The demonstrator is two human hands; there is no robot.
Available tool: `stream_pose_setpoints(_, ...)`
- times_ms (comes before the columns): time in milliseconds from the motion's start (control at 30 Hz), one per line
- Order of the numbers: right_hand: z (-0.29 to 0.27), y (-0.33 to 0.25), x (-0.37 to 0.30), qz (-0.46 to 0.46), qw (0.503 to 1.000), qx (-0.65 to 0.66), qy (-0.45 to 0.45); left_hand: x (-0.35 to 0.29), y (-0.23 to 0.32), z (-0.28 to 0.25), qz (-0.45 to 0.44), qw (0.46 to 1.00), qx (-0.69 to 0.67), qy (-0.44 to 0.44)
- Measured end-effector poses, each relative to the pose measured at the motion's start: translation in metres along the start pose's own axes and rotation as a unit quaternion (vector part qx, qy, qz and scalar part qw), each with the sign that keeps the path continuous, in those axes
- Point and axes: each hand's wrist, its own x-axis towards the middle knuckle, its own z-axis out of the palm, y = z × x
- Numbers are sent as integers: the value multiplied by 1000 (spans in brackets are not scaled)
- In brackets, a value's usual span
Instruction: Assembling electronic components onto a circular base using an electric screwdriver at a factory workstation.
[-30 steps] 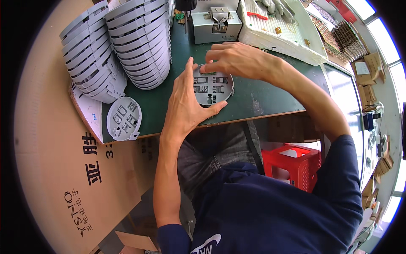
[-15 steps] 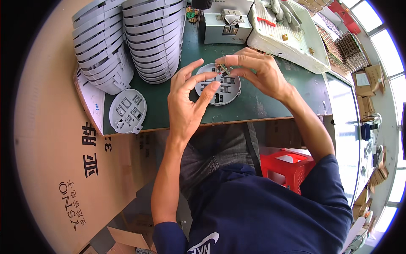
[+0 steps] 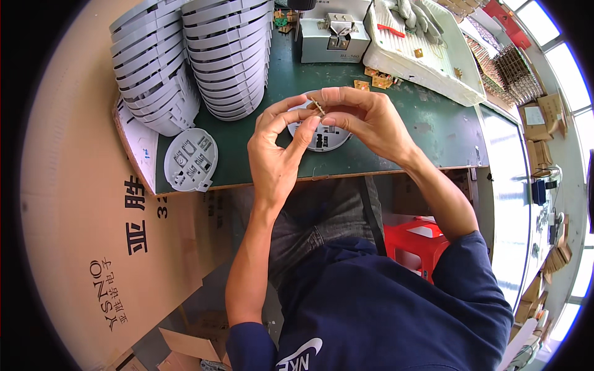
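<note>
A small circuit board (image 3: 318, 107) stands edge-on between the fingertips of both hands. My left hand (image 3: 272, 139) pinches it from the left with thumb and fingers. From the right, my right hand (image 3: 375, 120), with a tan wrap around one finger, grips it too. Just below them a round grey plastic cover (image 3: 334, 143) with several cut-outs lies on the green table, partly hidden by the hands. A second grey cover (image 3: 192, 159) of the same kind rests at the table's left front corner.
Tall stacks of grey plastic covers (image 3: 229, 68) rise at the back left. Behind the hands lie several small circuit boards (image 3: 378, 79), a metal box with a clamp (image 3: 334, 46) and a white tray (image 3: 427, 77) holding gloves. A red stool (image 3: 413, 244) stands below the table.
My right hand has moved left and slightly nearer, closing its fingers on the board beside the left fingertips. Loose circuit boards behind it have come into view.
</note>
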Motion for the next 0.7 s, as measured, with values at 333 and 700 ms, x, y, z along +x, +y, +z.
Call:
stream_pose_setpoints(333,5,4,-3,6,999,37,6,-4,-1,5,39,999,25,19)
stream_pose_setpoints(700,-15,7,10,-23,992,-96,83,4,-5,-7,94,985,144,-15)
